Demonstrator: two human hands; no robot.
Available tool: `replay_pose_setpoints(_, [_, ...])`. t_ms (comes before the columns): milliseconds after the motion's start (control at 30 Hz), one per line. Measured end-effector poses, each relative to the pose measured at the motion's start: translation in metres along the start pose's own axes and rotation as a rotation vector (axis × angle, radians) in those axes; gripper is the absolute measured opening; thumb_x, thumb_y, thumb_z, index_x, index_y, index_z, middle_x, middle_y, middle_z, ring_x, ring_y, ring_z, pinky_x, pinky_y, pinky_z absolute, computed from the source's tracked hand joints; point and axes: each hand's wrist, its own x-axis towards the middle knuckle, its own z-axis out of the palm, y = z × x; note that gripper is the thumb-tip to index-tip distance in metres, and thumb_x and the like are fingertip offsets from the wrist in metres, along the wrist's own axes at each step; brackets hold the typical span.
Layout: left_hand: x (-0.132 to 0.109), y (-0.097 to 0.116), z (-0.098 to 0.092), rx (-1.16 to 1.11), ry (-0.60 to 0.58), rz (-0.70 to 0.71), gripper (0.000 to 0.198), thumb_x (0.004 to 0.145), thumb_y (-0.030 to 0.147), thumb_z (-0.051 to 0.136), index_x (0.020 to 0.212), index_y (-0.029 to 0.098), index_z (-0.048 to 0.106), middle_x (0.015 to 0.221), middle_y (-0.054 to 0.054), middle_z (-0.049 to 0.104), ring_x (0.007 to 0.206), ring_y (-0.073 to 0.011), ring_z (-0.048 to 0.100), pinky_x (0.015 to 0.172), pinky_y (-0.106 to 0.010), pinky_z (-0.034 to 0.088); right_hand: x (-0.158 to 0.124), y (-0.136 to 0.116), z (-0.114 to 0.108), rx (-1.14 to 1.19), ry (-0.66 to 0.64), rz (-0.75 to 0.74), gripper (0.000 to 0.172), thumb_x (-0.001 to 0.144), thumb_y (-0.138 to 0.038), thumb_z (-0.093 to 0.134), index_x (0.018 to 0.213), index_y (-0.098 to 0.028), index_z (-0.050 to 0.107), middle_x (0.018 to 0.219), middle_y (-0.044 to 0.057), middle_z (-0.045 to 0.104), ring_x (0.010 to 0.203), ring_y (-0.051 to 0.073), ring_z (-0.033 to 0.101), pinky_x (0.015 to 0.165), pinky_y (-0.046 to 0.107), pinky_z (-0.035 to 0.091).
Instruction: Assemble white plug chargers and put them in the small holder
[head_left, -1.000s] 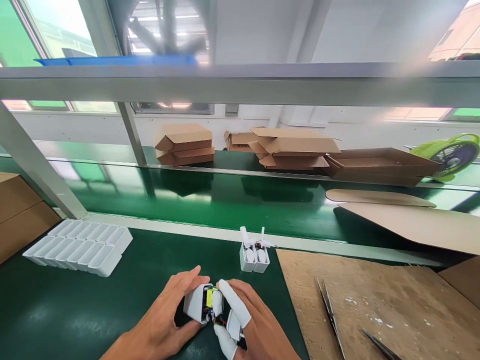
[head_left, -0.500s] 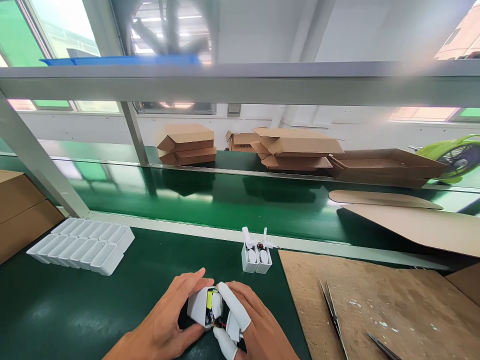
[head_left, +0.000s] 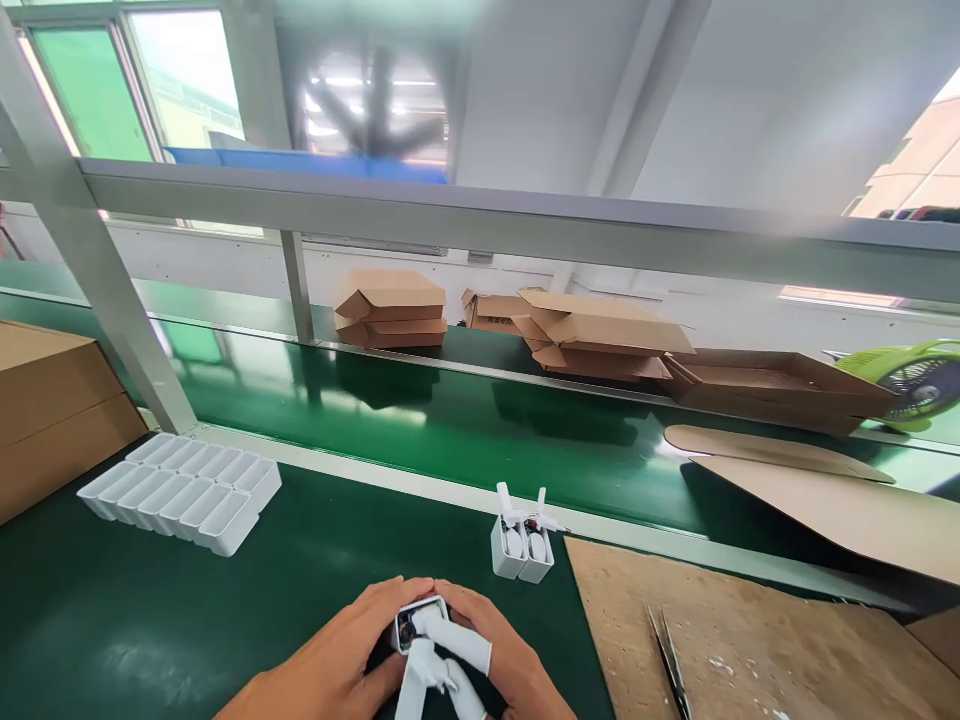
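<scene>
Low in the middle, my left hand (head_left: 337, 650) is wrapped round a small white plastic housing (head_left: 420, 603). The housing's opening faces me, and dark electronic parts show inside. My right hand (head_left: 506, 650) wears white finger cots on thumb and index finger. Its covered index fingertip reaches into the opening, while the other fingers press along the housing's right side. A white pronged plastic piece (head_left: 421, 672) sits just below the opening, by the right thumb; its contact with the thumb is partly hidden. Beyond the hands stand two similar white housings (head_left: 523, 560) with pronged pieces sticking up.
To the left lies a white tray of several compartments (head_left: 180, 490), beside a cardboard box (head_left: 60, 400). At right, tweezers (head_left: 669, 660) rest on a worn brown board (head_left: 720, 620). Cardboard boxes (head_left: 600, 325) and a green fan (head_left: 911, 385) stand behind the green belt (head_left: 450, 430).
The housing has turned so its opening points upward, and the yellow part inside is out of sight. The pronged piece now shows below it. The camera view has tilted.
</scene>
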Motion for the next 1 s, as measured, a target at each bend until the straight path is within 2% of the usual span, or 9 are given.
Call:
replay_pose_setpoints(133, [0.007, 0.004, -0.008, -0.110, 0.007, -0.029, 0.038, 0.105, 0.025, 0.051, 0.141, 0.031, 0.062, 0.121, -0.010, 0.065, 0.107, -0.0240, 0.071, 0.096, -0.040, 0.061, 0.007, 0.005, 0.004, -0.147, -0.120, 0.035, 0.058, 0.090, -0.007, 0.059, 0.143, -0.028, 0.062, 0.141, 0.015, 0.066, 0.127, 0.026, 0.070, 0.105, 0.039, 0.061])
replay_pose_setpoints(200, [0.008, -0.002, -0.006, -0.122, 0.049, -0.056, 0.033, 0.100, 0.034, 0.064, 0.133, 0.030, 0.066, 0.116, -0.009, 0.064, 0.106, -0.0262, 0.069, 0.095, -0.042, 0.060, 0.010, 0.010, 0.007, -0.190, -0.134, 0.021, 0.049, 0.091, -0.008, 0.060, 0.136, -0.025, 0.067, 0.137, 0.016, 0.067, 0.124, 0.026, 0.071, 0.104, 0.039, 0.062])
replay_pose_setpoints(267, [0.007, -0.013, -0.003, -0.170, 0.109, -0.081, 0.054, 0.088, 0.047, 0.081, 0.135, 0.030, 0.064, 0.122, -0.010, 0.065, 0.113, -0.0298, 0.067, 0.101, -0.047, 0.057, 0.013, 0.015, 0.011, -0.167, -0.125, -0.001, 0.050, 0.091, -0.009, 0.062, 0.138, -0.024, 0.065, 0.142, 0.016, 0.065, 0.128, 0.026, 0.069, 0.108, 0.040, 0.059])
replay_pose_setpoints(333, [0.004, -0.025, -0.001, -0.240, 0.157, -0.118, 0.078, 0.079, 0.061, 0.088, 0.144, 0.032, 0.056, 0.131, -0.011, 0.064, 0.121, -0.0321, 0.063, 0.108, -0.050, 0.054, 0.015, 0.019, 0.015, -0.110, -0.087, -0.022, 0.051, 0.093, -0.010, 0.062, 0.141, -0.026, 0.062, 0.144, 0.014, 0.064, 0.129, 0.024, 0.068, 0.111, 0.037, 0.057])
replay_pose_setpoints(500, [-0.005, -0.041, -0.001, -0.275, 0.218, -0.124, 0.091, 0.085, 0.081, 0.067, 0.159, 0.034, 0.041, 0.146, -0.014, 0.060, 0.135, -0.0332, 0.059, 0.119, -0.054, 0.046, 0.019, 0.016, 0.021, -0.068, 0.090, -0.086, 0.043, 0.095, -0.010, 0.058, 0.132, -0.030, 0.064, 0.119, 0.008, 0.070, 0.100, 0.018, 0.075, 0.085, 0.027, 0.064])
replay_pose_setpoints(633, [-0.009, -0.039, -0.003, -0.201, 0.270, -0.063, 0.106, 0.079, 0.082, 0.071, 0.164, 0.036, 0.029, 0.154, -0.015, 0.055, 0.144, -0.0370, 0.054, 0.124, -0.059, 0.040, 0.014, 0.013, 0.026, -0.042, 0.175, -0.098, 0.041, 0.096, -0.009, 0.055, 0.130, -0.030, 0.064, 0.115, 0.008, 0.067, 0.097, 0.018, 0.072, 0.081, 0.029, 0.062])
replay_pose_setpoints(767, [-0.009, -0.041, 0.000, -0.161, 0.305, -0.075, 0.117, 0.071, 0.083, 0.077, 0.165, 0.036, 0.026, 0.154, -0.017, 0.055, 0.145, -0.0416, 0.053, 0.123, -0.067, 0.040, 0.006, 0.014, 0.035, -0.072, 0.106, -0.022, 0.035, 0.093, -0.015, 0.060, 0.123, -0.030, 0.070, 0.104, 0.006, 0.068, 0.083, 0.019, 0.070, 0.069, 0.028, 0.061])
replay_pose_setpoints(867, [-0.011, -0.044, 0.003, -0.122, 0.310, -0.063, 0.113, 0.074, 0.078, 0.080, 0.165, 0.038, 0.026, 0.154, -0.015, 0.056, 0.144, -0.0405, 0.055, 0.123, -0.066, 0.042, 0.006, 0.010, 0.032, -0.114, 0.074, 0.000, 0.037, 0.091, -0.014, 0.065, 0.124, -0.029, 0.069, 0.107, 0.007, 0.069, 0.087, 0.019, 0.071, 0.072, 0.027, 0.062])
replay_pose_setpoints(1000, [-0.013, -0.032, 0.001, -0.031, 0.353, 0.015, 0.103, 0.084, 0.066, 0.081, 0.165, 0.039, 0.024, 0.155, -0.014, 0.056, 0.140, -0.0374, 0.059, 0.119, -0.059, 0.049, 0.009, 0.001, 0.024, -0.066, 0.156, -0.048, 0.038, 0.091, -0.007, 0.057, 0.122, -0.027, 0.068, 0.112, 0.009, 0.068, 0.093, 0.020, 0.071, 0.078, 0.029, 0.062])
